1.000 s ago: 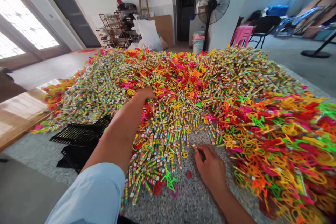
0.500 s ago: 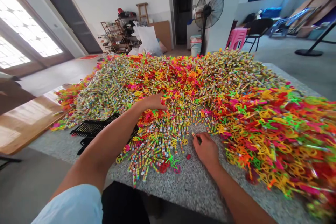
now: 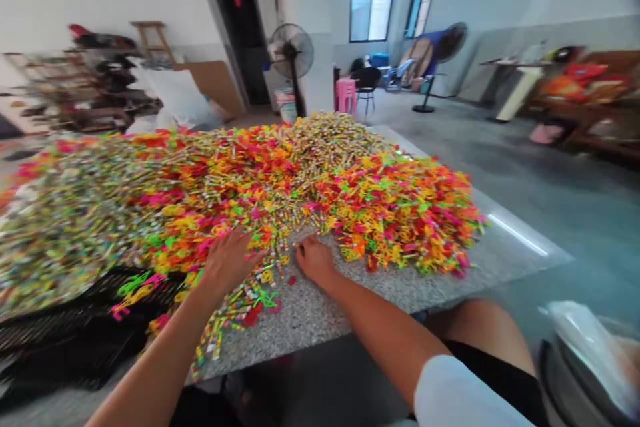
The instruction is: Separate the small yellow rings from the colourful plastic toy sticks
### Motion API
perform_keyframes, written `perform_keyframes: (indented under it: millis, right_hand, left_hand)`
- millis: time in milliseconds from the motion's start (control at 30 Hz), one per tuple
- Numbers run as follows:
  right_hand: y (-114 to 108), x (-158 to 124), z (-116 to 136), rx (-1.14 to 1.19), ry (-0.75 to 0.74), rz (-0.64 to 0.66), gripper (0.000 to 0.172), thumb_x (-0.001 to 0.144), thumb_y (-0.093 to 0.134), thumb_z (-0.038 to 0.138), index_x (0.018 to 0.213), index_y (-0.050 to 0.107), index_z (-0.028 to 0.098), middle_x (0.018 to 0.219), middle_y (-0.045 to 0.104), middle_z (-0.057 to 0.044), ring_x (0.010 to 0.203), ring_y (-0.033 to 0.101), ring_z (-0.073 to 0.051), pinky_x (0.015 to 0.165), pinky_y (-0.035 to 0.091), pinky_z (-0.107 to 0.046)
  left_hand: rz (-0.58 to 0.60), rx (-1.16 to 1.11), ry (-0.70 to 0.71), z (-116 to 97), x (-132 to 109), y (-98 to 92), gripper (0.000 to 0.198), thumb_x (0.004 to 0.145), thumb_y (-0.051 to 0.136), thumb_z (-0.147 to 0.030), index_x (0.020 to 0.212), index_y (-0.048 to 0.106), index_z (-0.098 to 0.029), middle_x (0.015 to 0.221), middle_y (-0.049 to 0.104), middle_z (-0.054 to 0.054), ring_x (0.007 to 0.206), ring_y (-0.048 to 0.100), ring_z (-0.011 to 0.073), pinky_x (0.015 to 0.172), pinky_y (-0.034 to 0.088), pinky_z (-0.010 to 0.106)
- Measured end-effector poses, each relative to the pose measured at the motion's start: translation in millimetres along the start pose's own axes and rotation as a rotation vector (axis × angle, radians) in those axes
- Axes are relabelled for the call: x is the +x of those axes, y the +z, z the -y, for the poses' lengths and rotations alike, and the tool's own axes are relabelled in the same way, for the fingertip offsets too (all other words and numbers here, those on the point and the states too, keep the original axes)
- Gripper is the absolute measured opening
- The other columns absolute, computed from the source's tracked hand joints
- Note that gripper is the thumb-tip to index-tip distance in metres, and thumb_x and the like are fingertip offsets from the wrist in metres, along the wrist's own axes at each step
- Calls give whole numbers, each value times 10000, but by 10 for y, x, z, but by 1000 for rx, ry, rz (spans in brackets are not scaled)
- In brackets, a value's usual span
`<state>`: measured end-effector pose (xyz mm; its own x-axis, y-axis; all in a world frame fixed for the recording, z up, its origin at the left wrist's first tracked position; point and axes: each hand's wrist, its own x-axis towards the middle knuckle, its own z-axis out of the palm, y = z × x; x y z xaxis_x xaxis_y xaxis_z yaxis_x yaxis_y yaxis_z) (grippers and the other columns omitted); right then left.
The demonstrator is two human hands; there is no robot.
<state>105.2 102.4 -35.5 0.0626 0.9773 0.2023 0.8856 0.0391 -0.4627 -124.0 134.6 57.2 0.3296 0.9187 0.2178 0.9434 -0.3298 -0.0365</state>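
A huge heap of small coloured sticks and plastic ring pieces (image 3: 240,180) covers a grey speckled table (image 3: 350,300). My left hand (image 3: 227,260) lies on the near edge of the heap, fingers spread over the pieces. To its right, my right hand (image 3: 313,259) rests on the bare table at the heap's edge, fingers curled in a pinch; what it holds is too small to make out. A tangle of orange, red and yellow plastic pieces (image 3: 400,213) lies just right of my right hand. The picture is smeared by motion.
Black plastic trays (image 3: 75,327) lie at the table's left. A standing fan (image 3: 293,53), a pink stool (image 3: 345,93) and a dark doorway (image 3: 245,40) are behind. Shelves (image 3: 90,80) stand at the back left. A bag-lined bin (image 3: 585,360) is near my right knee.
The view has swung to the right. My left hand has drawn back from deep in the heap to its near edge. My right hand has stayed at the heap's edge.
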Motion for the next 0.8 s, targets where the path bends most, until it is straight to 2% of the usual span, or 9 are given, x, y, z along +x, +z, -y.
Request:
perform_keyframes:
  millis: [133,267,333,433,533,600,667,700,800]
  right_hand:
    - [-76,-26,-40,-16,-35,28,372,1046,412,420,1159,655,162,1213,649,-106,979,653,-205,834,481,-299]
    - [-152,-158,-146,-2,-1,21,357,1051,418,413,1111,660,157,1170,666,-111,967,651,-195,841,460,-284]
    - [-153,-222,-225,8,4,3,349,1051,424,410,1093,663,159,1147,673,-108,946,649,-191,842,451,-283]
    - [-102,-306,-332,18,-11,-40,323,1047,436,386,1079,667,162,1113,676,-102,941,643,-189,848,437,-280]
    - [-44,-379,-385,9,-21,-82,300,1041,448,375,1067,664,169,1095,677,-94,942,638,-189,844,429,-278]
    - [-23,-407,-395,-5,-27,-97,295,1038,453,380,1055,663,173,1078,677,-88,935,637,-191,836,429,-278]
    - [-17,-414,-396,-16,-35,-100,297,1035,456,387,1048,666,177,1066,677,-86,930,638,-195,829,431,-280]
    - [-16,-412,-397,-17,-36,-98,298,1033,457,389,1047,669,179,1065,677,-87,928,639,-197,826,432,-282]
    - [-17,-399,-403,-8,-36,-96,296,1029,456,385,1050,674,186,1066,678,-86,916,639,-200,813,435,-287]
  left_hand:
    - [-63,-157,104,-93,-193,119,522,874,512,-502,1383,596,-425,1507,540,-21,1452,435,269,1200,397,460]
    - [-74,-267,196,-159,-487,150,433,925,474,-422,1321,648,-398,1472,571,-13,1404,494,219,1195,423,404]
    - [-83,-281,171,-177,-617,118,390,947,459,-389,1270,678,-385,1438,599,-14,1389,510,213,1197,421,415]
    - [-153,-250,60,-190,-748,60,377,985,411,-368,1243,686,-364,1377,639,3,1386,509,201,1205,404,422]
    - [-243,-146,-120,-198,-795,72,461,962,495,-452,1403,575,-348,1514,522,39,1489,371,244,1235,337,474]
    - [-243,-93,-184,-212,-791,149,679,889,613,-533,1513,458,-315,1599,411,79,1535,266,307,1237,297,534]
    - [-201,-82,-135,-247,-783,274,851,819,693,-580,1557,401,-271,1634,345,119,1537,233,369,1228,271,578]
    - [-183,-86,-85,-275,-783,345,874,804,711,-580,1557,404,-258,1642,325,129,1532,235,389,1226,258,589]
    - [-200,-109,18,-383,-783,545,754,839,703,-503,1519,473,-271,1648,314,117,1529,229,397,1233,212,598]
